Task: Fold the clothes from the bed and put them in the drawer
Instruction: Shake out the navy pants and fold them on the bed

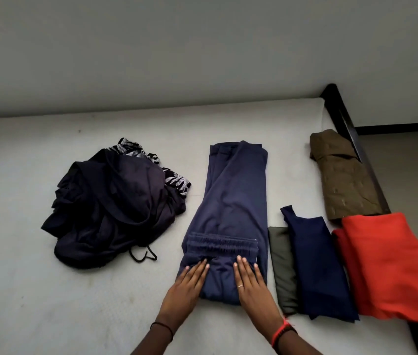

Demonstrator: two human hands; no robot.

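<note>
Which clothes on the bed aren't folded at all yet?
The dark heap left of the trousers: it alone lies crumpled in a pile, with a printed cloth poking out, not laid flat.

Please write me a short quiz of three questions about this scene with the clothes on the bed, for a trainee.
1. True or false: the left hand and the right hand both lie flat on the navy trousers.
2. Which folded piece lies directly right of the trousers? A: olive-grey piece; B: red; C: brown.
3. Fill in: the unfolded dark pile lies to the ___ of the trousers.
Key: 1 true; 2 A; 3 left.
</note>
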